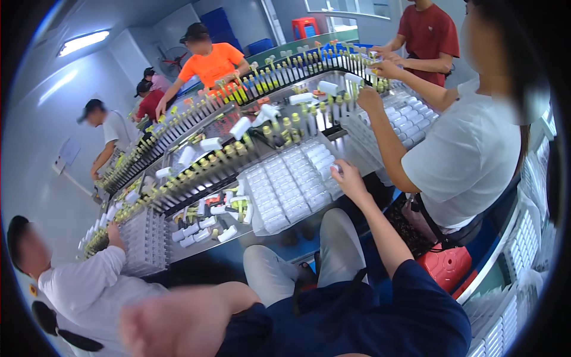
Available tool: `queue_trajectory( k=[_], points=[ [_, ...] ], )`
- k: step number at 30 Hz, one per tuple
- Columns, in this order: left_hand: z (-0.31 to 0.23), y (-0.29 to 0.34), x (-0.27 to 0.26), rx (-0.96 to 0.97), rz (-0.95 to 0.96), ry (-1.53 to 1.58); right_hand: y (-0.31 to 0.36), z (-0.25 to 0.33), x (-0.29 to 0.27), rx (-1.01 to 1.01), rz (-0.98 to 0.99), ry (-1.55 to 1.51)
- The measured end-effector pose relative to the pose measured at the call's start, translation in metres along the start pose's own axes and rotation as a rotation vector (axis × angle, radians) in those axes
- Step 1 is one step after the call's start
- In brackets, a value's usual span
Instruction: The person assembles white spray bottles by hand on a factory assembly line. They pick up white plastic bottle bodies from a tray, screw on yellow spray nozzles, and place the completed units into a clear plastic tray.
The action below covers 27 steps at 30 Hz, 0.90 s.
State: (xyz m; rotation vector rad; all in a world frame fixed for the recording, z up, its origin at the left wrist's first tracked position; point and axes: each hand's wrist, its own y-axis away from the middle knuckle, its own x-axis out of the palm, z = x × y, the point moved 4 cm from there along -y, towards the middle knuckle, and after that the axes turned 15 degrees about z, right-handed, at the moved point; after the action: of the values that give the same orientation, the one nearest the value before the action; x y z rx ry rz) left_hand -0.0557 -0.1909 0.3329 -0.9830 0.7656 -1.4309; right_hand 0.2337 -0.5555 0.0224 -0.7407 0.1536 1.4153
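Observation:
My right hand (351, 180) is at the right edge of a clear plastic tray (257, 223), its fingers closed on a small white cylindrical piece (335, 169). Rows of similar white cylinders (291, 184) fill the tray, which lies in front of my knees. Close to the camera at the lower left, my left hand (169, 324) is raised and blurred. Its fingers are too smeared to read. Left of the tray, loose white cylinders (227, 233) lie mixed with yellow, black and orange parts (238, 205).
Beyond the tray runs a conveyor line with upright yellow-topped pieces (220, 157). Stacked clear trays (146, 241) stand at the left, beside a co-worker in white (95, 285). Close on my right, another co-worker (470, 154) reaches over a filled tray (407, 122). A red stool (446, 268) stands there.

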Motion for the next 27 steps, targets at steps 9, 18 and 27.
queue_trajectory(
  k=[9, 18, 27],
  points=[
    [0.184, 0.432, 0.212, -1.069, 1.078, -0.037, 0.008, -0.046, -0.029, 0.345, -0.293, -0.331],
    [0.191, 0.508, 0.258, -1.148, 1.359, -0.118, 0.009, -0.066, -0.004, 0.291, -0.281, -0.233],
    [0.207, 0.518, 0.244, -1.092, 1.194, -0.041, 0.004, -0.074, 0.006, 0.316, -0.189, -0.076]
  ],
)
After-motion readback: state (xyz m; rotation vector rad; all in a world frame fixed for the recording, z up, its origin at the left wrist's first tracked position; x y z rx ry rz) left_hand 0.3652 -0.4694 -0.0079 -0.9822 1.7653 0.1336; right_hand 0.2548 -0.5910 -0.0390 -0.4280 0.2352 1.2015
